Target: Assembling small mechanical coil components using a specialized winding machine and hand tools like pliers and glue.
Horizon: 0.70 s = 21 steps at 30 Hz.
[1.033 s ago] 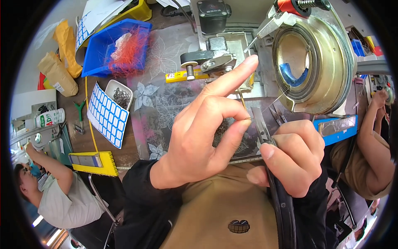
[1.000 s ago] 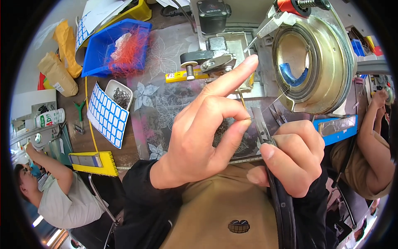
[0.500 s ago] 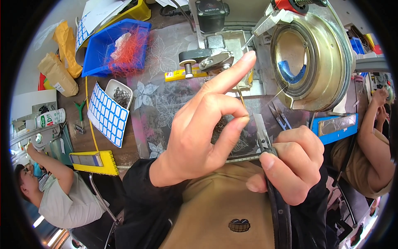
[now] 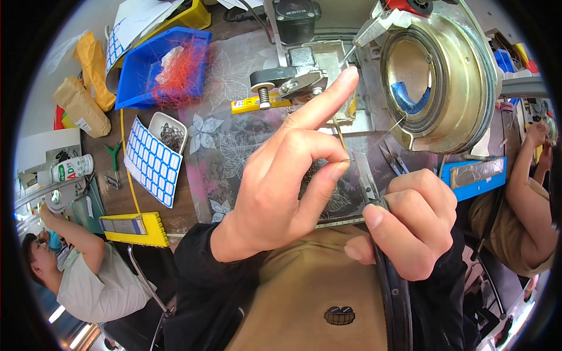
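The left hand (image 4: pixel 278 193) has its thumb and forefinger meeting at the tips, pinched on a fine strand (image 4: pixel 350 161); its index finger points up toward the machine arm (image 4: pixel 298 79). The right hand (image 4: pixel 413 216) is curled shut around a long dark tool (image 4: pixel 392 286), whose flat metal tip stands just beside the pinched fingertips. The hands are apart from each other. A thin line slants from the metal ring (image 4: pixel 468 88) toward the strand (whether they are one is hard to make out). Inside the ring sits a blue piece (image 4: pixel 404 98).

Farther left, a white dish (image 4: pixel 158 119) holds dark wiry bits, its lower side covered by a label sheet (image 4: pixel 153 161). Beyond it, a blue bin (image 4: pixel 126 88) contains a red thread tangle (image 4: pixel 178 73) and something whitish. A yellow bin (image 4: pixel 200 17) with papers (image 4: pixel 149 11) across it is cut off above, as is the red spool (image 4: pixel 413 6). A dark heap (image 4: pixel 310 171) is mostly hidden by the left hand.
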Each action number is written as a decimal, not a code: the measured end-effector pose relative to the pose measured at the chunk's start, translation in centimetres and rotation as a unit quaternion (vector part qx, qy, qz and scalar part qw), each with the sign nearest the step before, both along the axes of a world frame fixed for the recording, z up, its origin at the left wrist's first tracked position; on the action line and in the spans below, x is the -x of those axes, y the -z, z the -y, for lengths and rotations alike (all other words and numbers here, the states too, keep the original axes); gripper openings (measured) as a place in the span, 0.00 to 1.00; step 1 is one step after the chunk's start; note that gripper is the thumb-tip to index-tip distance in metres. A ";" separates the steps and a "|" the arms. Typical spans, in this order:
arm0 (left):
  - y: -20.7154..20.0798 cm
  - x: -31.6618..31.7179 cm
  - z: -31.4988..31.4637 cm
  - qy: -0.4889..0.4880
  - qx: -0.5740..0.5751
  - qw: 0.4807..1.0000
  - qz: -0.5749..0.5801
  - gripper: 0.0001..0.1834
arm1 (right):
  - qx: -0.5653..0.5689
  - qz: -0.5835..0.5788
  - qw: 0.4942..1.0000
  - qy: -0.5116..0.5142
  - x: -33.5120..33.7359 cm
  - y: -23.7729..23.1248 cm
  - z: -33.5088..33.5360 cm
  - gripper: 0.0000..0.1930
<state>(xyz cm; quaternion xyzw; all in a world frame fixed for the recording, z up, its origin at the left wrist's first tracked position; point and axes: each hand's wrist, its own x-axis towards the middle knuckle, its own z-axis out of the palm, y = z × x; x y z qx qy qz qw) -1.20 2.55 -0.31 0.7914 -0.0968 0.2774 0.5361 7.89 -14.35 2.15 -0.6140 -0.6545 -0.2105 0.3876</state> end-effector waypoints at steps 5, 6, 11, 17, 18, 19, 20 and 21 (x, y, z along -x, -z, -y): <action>-0.1 -0.3 0.1 0.005 -0.006 1.000 0.001 0.04 | -0.023 -0.005 1.000 0.003 0.4 -0.3 0.6 0.20; -0.1 -0.2 0.1 0.005 -0.002 1.000 0.001 0.04 | -0.023 -0.005 1.000 0.003 0.6 -0.4 0.6 0.20; -0.1 -0.2 0.0 0.007 0.001 1.000 -0.004 0.03 | -0.023 -0.025 0.999 -0.017 0.8 -0.1 0.4 0.21; -0.1 -0.1 -0.2 0.019 -0.013 1.000 -0.006 0.04 | 0.026 -0.059 0.998 -0.008 0.4 -1.1 1.2 0.21; -0.1 -0.1 -0.1 0.018 -0.007 1.000 -0.010 0.04 | 0.020 -0.063 0.998 0.001 0.3 -1.0 1.0 0.21; -0.1 -0.1 -0.1 0.016 -0.001 1.000 -0.014 0.04 | 0.013 -0.067 0.998 0.010 0.2 -0.8 0.9 0.21; -0.1 -0.1 -0.1 0.018 0.000 1.000 -0.013 0.04 | 0.035 -0.064 0.997 0.006 -0.1 -1.0 0.8 0.20; -0.1 -0.1 -0.1 0.020 -0.005 1.000 -0.011 0.04 | 0.036 -0.063 0.997 0.007 -0.1 -0.9 0.7 0.20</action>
